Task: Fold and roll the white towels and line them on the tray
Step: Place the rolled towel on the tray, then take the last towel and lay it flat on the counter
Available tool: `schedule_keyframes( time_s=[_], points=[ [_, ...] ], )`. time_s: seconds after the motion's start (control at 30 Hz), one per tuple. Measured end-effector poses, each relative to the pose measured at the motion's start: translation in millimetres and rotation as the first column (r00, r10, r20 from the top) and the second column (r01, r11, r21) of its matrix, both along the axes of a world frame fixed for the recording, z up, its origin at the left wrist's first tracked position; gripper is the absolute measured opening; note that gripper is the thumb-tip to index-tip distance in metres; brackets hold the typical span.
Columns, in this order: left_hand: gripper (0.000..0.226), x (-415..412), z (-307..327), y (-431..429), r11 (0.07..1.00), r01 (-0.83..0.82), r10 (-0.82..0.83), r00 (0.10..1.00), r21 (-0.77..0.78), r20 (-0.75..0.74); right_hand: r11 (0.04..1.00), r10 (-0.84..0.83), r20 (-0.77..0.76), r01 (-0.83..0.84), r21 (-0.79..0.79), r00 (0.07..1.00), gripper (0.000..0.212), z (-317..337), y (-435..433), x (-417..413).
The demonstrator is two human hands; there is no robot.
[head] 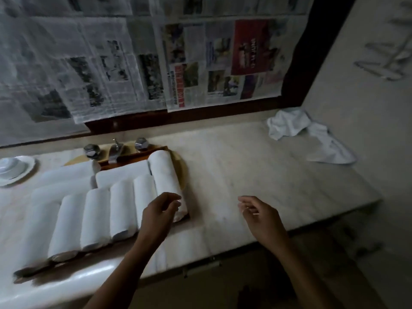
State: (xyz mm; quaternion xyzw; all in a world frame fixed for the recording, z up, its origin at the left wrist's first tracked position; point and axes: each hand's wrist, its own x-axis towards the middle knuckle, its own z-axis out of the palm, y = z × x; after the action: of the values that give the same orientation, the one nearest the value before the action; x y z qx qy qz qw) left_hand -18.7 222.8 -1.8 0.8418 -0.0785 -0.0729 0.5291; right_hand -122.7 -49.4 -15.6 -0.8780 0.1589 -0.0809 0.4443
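Note:
Several rolled white towels [98, 217] lie side by side on a wooden tray [133, 155] set over the sink. The rightmost roll [166, 175] lies at the tray's right end. My left hand [159, 216] hovers over that roll's near end with fingers loosely curled, holding nothing. My right hand [256, 214] hangs above the bare counter to the right of the tray, fingers relaxed and empty. A crumpled, unfolded white towel [301, 130] lies at the far right corner of the counter.
The marble counter [245, 170] ends in a front edge near me and meets a wall on the right. A chrome tap [115, 150] with two knobs stands behind the tray. A white dish [15, 168] sits far left. Newspaper covers the mirror behind.

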Motion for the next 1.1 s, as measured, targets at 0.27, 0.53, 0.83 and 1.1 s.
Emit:
schedule_keyframes(
  time_s=[0.27, 0.53, 0.83, 1.1],
  points=[
    [0.017, 25, 1, -158, 0.991, 0.121, -0.121, 0.993, -0.062, -0.001, 0.988, -0.15, 0.001, 0.15, 0.023, 0.989, 0.019, -14, -135, -18],
    [0.019, 33, 3, -307, 0.975, 0.189, -0.197, 0.979, -0.12, -0.06, 0.973, -0.229, -0.054, 0.227, -0.044, 0.972, 0.024, -11, -279, -25],
    [0.024, 64, -2, -408, 0.945, 0.308, -0.318, 0.943, -0.105, -0.097, 0.893, -0.39, -0.045, 0.367, -0.26, 0.92, 0.041, -27, -414, 6],
    [0.025, 101, -26, -466, 0.912, 0.41, -0.41, 0.912, 0.023, -0.036, 0.688, -0.334, -0.213, 0.083, -0.721, 0.918, 0.083, -66, -500, 59]
  ],
)
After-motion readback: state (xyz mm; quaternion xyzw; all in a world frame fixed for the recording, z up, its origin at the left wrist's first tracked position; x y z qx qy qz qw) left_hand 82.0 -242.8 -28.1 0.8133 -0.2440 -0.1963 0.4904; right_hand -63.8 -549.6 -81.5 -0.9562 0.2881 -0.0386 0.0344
